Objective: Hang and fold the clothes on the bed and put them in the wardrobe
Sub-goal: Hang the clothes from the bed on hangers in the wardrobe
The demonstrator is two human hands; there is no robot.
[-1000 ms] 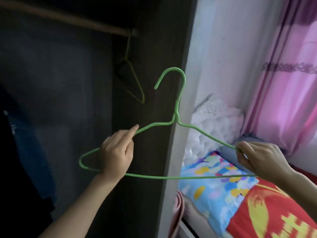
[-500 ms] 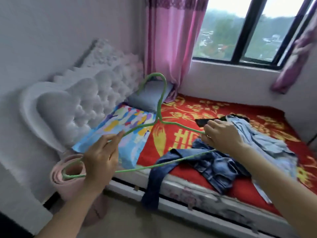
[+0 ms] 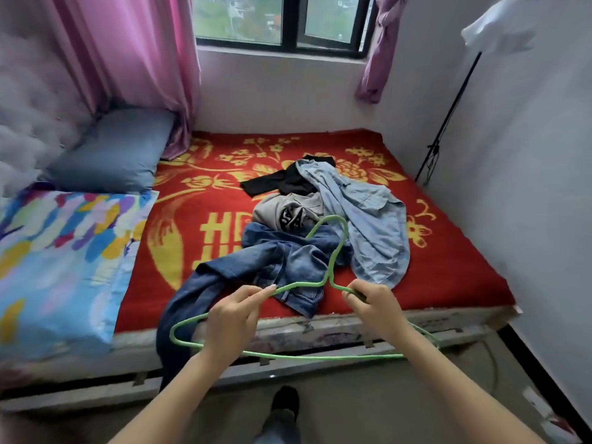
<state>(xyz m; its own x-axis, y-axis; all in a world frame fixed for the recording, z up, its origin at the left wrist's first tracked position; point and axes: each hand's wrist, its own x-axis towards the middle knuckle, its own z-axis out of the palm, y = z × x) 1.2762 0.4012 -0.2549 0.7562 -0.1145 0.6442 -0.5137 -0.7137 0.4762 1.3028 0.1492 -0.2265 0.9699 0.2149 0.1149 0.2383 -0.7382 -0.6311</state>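
I hold a green wire hanger (image 3: 333, 261) in front of me over the bed's near edge, hook pointing away. My left hand (image 3: 232, 322) grips its left shoulder and my right hand (image 3: 373, 310) grips its right shoulder. On the red and gold bedspread (image 3: 448, 270) lies a heap of clothes: dark blue jeans (image 3: 256, 267) with one leg hanging over the edge, a light blue denim shirt (image 3: 368, 216), a grey garment (image 3: 288, 209) and a black garment (image 3: 282, 181). The wardrobe is out of view.
A blue pillow (image 3: 115, 152) and a colourful patterned pillow (image 3: 61, 261) lie at the left by the tufted headboard (image 3: 28, 123). Pink curtains (image 3: 128, 59) flank the window (image 3: 282, 20). A black stand (image 3: 448, 116) leans in the right corner. My foot (image 3: 285, 402) is on the floor.
I have turned from the wardrobe to the bed. The hanger came down with both hands still on it and now hovers just above the clothes heap.
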